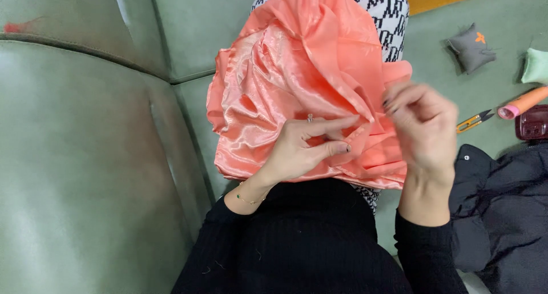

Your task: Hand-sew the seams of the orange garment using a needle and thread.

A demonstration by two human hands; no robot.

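A bundle of shiny salmon-pink satin fabric (297, 94) is held in the lap, over a black-and-white patterned cloth (388, 14), on a pale green sofa (85, 157). The left hand (302, 148) is pressed against the lower folds, thumb and forefinger closed on a small pleat of the satin, a ring showing on one finger. The right hand (422, 125) is raised just beside the right edge of the bundle, its fingertips pinched together as if on something very fine; whether a needle or thread is held there cannot be told, since that hand is blurred. The work appears to be mid-way: the satin is gathered and bunched, but no finished seam or hem can be made out, and how much is already stitched is hidden inside the folds. Toward the sofa's right edge, well apart from the hands, a grey pincushion (471, 47), small snips (474, 121) and an orange tube-like tool (522, 103) are laid out, with a dark garment (502, 208) near them. The top of the fabric is cut off by the frame.
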